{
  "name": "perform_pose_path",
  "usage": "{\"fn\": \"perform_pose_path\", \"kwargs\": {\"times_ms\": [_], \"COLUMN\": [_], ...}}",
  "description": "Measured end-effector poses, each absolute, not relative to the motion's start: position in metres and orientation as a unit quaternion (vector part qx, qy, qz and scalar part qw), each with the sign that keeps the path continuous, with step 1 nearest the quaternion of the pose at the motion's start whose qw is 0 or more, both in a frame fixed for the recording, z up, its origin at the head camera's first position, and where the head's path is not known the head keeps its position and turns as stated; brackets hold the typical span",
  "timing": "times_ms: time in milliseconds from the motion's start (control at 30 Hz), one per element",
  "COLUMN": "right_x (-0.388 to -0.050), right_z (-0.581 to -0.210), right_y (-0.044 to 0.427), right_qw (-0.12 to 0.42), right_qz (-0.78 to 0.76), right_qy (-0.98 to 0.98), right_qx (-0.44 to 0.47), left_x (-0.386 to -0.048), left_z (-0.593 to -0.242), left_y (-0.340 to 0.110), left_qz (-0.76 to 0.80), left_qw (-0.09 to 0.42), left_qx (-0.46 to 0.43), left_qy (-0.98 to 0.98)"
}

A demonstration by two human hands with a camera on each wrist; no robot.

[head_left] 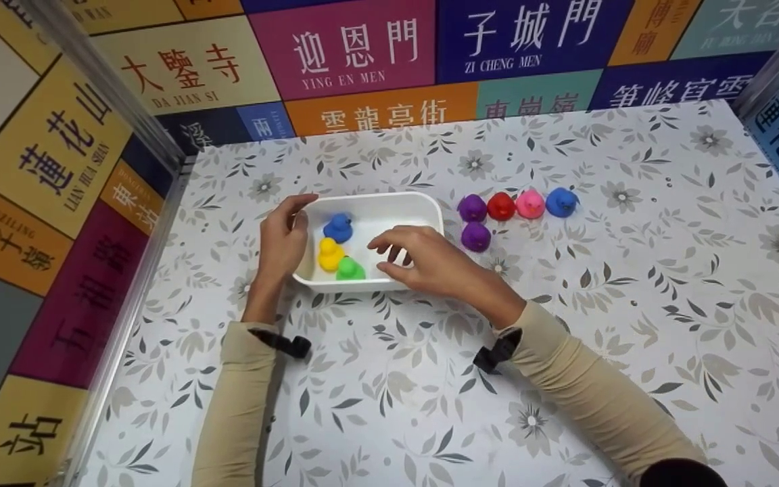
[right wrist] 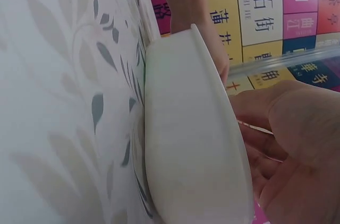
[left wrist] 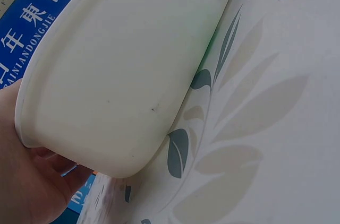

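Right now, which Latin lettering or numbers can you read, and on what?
"YING EN MEN": pink panel
"ZI CHENG MEN": dark blue panel
"DA JIAN SI": cream panel
"LIAN HUA SHAN": yellow panel
"TIANZILING": orange panel
"QING SHI JIE": pale panel, right wrist view
"AINIANDONGJIE", start cut off: blue panel, left wrist view
Other Latin lettering: cut off, blurred or too small.
Tub, ducks: none readable. Numbers: none readable.

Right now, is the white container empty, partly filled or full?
Partly filled: the white container holds a blue duck, a yellow duck and a green duck, with space beside them. The right hand hides part of the inside.
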State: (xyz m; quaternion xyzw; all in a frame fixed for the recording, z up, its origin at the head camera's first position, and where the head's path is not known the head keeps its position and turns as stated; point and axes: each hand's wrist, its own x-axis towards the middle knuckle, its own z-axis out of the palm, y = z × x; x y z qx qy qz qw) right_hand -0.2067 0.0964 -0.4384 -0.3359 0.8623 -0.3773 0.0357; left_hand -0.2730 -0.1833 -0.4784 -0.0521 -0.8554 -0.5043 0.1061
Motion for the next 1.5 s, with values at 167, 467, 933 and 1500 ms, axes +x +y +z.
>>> {"fn": "perform_pose_path", "kwargs": {"times_ms": [167,467,933,1500], "right_x": [-0.209,-0.216,-0.227,-0.229], "right_z": [-0.439,-0.44,-0.449,-0.447], "right_y": [0.081,0.064,0.05,0.052], "right_qw": [0.057,0.058,0.093,0.097], "right_qz": [-0.387,-0.397,-0.406,-0.369], "right_qy": [0.851,0.846,0.83,0.882], "right_qx": [-0.349,-0.35,-0.371,-0.277], "left_x": [-0.272,-0.272,-0.273,-0.274], "left_z": [-0.479,-0.478,-0.48,-0.48], "left_y": [-0.184,-0.183,-0.185,-0.184], "left_qz": [-0.509,-0.51,-0.516,-0.502], "left_qw": [0.103,0.101,0.108,0.105], "left_qx": [-0.048,-0.051,-0.057,-0.051], "left_qy": [-0.853,-0.853,-0.848,-0.857]}}
